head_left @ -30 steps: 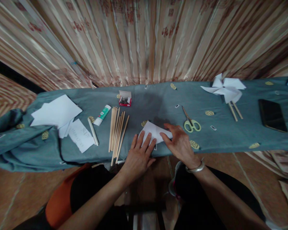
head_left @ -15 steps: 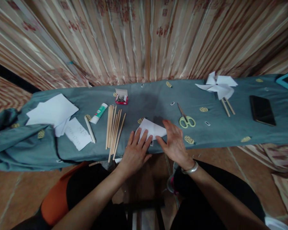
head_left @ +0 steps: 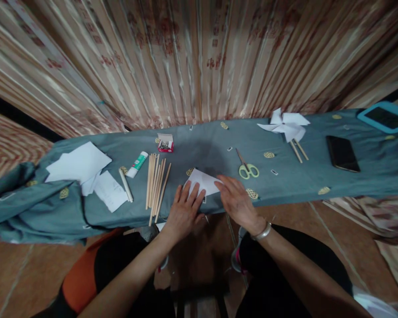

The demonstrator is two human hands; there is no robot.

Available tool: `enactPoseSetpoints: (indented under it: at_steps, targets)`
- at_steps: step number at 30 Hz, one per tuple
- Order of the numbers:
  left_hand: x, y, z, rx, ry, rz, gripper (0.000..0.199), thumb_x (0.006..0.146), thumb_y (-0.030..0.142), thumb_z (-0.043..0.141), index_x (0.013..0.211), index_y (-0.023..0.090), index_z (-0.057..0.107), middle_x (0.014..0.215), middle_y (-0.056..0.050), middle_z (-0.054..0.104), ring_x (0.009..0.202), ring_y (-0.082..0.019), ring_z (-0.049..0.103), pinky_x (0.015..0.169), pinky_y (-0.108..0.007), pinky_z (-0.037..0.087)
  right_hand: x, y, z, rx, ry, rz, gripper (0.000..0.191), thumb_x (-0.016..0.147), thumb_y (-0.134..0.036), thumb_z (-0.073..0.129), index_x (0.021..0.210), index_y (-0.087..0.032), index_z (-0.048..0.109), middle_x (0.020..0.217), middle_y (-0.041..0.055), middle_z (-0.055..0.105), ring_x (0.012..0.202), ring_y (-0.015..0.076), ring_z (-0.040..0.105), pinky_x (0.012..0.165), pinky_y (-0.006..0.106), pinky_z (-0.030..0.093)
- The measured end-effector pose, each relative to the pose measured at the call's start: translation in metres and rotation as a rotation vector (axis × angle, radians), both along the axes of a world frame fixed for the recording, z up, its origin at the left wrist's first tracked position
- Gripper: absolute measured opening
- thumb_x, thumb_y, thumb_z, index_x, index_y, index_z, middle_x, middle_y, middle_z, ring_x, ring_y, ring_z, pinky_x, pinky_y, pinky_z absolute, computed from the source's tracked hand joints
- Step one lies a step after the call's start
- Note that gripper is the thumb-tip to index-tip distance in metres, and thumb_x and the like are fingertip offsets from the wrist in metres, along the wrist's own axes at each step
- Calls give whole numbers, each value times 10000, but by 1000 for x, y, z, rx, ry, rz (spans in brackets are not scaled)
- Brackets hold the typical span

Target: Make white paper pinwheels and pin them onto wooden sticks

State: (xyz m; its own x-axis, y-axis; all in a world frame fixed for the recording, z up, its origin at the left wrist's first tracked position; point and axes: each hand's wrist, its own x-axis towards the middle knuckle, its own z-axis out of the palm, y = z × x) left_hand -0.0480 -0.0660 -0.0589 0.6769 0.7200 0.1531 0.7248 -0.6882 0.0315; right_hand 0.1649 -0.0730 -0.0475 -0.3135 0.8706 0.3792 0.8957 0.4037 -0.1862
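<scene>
A folded sheet of white paper [head_left: 204, 181] lies near the front edge of the cloth-covered table, roughly triangular. My left hand [head_left: 185, 210] rests flat on its left part, fingers spread and holding it down. At the paper's right corner is my right hand [head_left: 237, 203], thumb and forefinger tips drawn close together on it; the corner itself is partly hidden. Just left of my left hand is a bundle of wooden sticks [head_left: 157, 185]. Scissors [head_left: 248, 170] with pale green handles lie beyond my right hand.
Left: white paper sheets [head_left: 81, 161], a written note [head_left: 111, 192], a white rolled tube [head_left: 126, 185], a glue stick [head_left: 137, 164]. Behind the sticks is an open red box [head_left: 166, 143] of small metal pieces. Right: paper pinwheels [head_left: 290, 126] on sticks, a phone [head_left: 342, 153], a blue-framed tablet [head_left: 386, 117].
The view has shifted, so the table's right end shows more. My right thumb has moved up toward the forefinger at the paper's corner. My left hand stays on the paper.
</scene>
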Motion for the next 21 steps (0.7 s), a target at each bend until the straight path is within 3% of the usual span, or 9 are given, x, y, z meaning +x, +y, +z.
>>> enactPoseSetpoints:
  at_steps: [4, 8, 12, 16, 21]
  targets:
    - [2, 1, 2, 19, 27, 13, 736, 849, 433, 644, 1481, 183, 362, 1541, -151, 383, 1450, -374, 275, 1151, -585, 265, -13, -8, 0, -26, -51, 132, 340, 865, -26, 465, 1107, -163, 660, 1175, 130, 676, 1063, 263, 596, 943, 405, 525]
    - [-7, -2, 7, 10, 75, -5, 740, 850, 393, 645, 1486, 161, 346, 1547, -159, 367, 1453, -356, 278, 1156, -571, 264, -14, -13, -3, 26, -58, 127, 353, 852, -17, 485, 1136, -145, 651, 1169, 132, 681, 1074, 261, 601, 965, 400, 535]
    - [-33, -14, 11, 23, 119, 16, 675, 886, 288, 580, 1485, 110, 324, 1553, -159, 354, 1457, -306, 288, 1174, -513, 259, -12, -13, -8, 52, -41, 150, 346, 842, -20, 514, 1157, -79, 644, 1171, 153, 677, 1103, 274, 592, 994, 386, 523]
    - [-51, -27, 11, 31, 155, 32, 648, 893, 267, 540, 1470, 55, 334, 1544, -184, 360, 1448, -296, 311, 1177, -472, 264, -13, -10, -13, 25, -33, 125, 331, 854, -28, 501, 1128, -120, 664, 1165, 135, 685, 1095, 261, 597, 995, 399, 520]
    - [-54, -30, 11, -1, 172, 33, 654, 903, 318, 504, 1476, 55, 331, 1549, -191, 346, 1449, -304, 309, 1195, -492, 202, -16, -8, -16, -5, -20, 93, 320, 870, -29, 478, 1107, -132, 668, 1173, 132, 684, 1087, 240, 602, 992, 396, 512]
